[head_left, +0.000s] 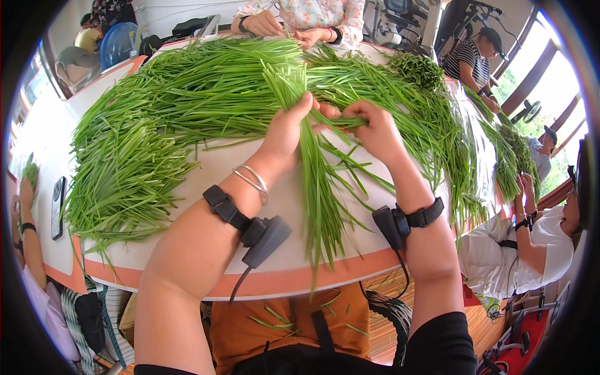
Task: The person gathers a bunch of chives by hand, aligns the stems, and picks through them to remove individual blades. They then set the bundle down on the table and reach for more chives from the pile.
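Note:
My left hand (pixel 291 125) is closed around an upright bunch of garlic chives (pixel 315 187). Its cut stem ends point away from me, and the long green leaves hang toward the near table edge. Close beside it on the right, my right hand (pixel 377 130) is closed on a few chive strands that run across from the bunch. Its fingertips are partly hidden behind the strands. Some loose leaves fan out below my right hand. Around both hands a large heap of chives (pixel 206 94) curves over the white table (pixel 250 250) with its orange rim.
Another chive pile (pixel 125 175) lies at the left, near a dark phone (pixel 58 199). Across the table a person in a floral top (pixel 319 15) handles chives. People also work at the right, past a clear plastic sheet (pixel 472 134). Leaf scraps (pixel 272 319) lie on my lap.

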`<state>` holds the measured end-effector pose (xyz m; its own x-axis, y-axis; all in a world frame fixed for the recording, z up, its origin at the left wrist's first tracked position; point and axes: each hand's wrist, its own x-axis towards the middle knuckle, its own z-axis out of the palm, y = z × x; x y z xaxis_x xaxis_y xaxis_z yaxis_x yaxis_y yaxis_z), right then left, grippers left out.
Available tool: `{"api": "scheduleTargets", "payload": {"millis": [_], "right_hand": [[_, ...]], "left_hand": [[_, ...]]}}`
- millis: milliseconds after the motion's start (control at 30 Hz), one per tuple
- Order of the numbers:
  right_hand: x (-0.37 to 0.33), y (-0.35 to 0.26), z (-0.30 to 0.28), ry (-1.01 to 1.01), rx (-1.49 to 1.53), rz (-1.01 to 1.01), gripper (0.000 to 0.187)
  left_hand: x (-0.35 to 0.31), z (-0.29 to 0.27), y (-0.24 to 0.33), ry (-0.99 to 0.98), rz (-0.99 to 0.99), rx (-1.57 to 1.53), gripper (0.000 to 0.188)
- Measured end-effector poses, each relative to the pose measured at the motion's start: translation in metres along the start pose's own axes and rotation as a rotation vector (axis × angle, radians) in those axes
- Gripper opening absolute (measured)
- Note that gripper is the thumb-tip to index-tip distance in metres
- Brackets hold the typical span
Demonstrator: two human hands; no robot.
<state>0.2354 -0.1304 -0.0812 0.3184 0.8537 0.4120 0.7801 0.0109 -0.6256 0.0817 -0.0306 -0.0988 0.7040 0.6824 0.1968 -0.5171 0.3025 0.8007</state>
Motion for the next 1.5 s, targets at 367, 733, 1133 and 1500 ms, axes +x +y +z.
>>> {"api": "scheduleTargets", "payload": {"millis": [367, 733, 1133, 1500], "right_hand": [[-0.007, -0.009, 0.004, -0.324, -0.259, -0.045, 0.018], [0.001, -0.006, -0.005, -0.068, 0.420, 0.062, 0.006], [0.002, 0.005, 0.001, 0.008, -0.009, -0.046, 0.014], [0.002, 0.006, -0.009, 0.104, -0.327, 0.083, 0.014]], "left_hand": [[-0.003, -0.003, 0.005, -0.236, -0.201, 0.021, 0.028], [-0.001, 0.000, 0.001, 0.063, -0.203, 0.146, 0.027], [-0.001, -0.005, 0.001, -0.039, -0.124, -0.140, 0.026], [-0.003, -0.003, 0.003, -0.127, -0.317, 0.050, 0.028]]}}
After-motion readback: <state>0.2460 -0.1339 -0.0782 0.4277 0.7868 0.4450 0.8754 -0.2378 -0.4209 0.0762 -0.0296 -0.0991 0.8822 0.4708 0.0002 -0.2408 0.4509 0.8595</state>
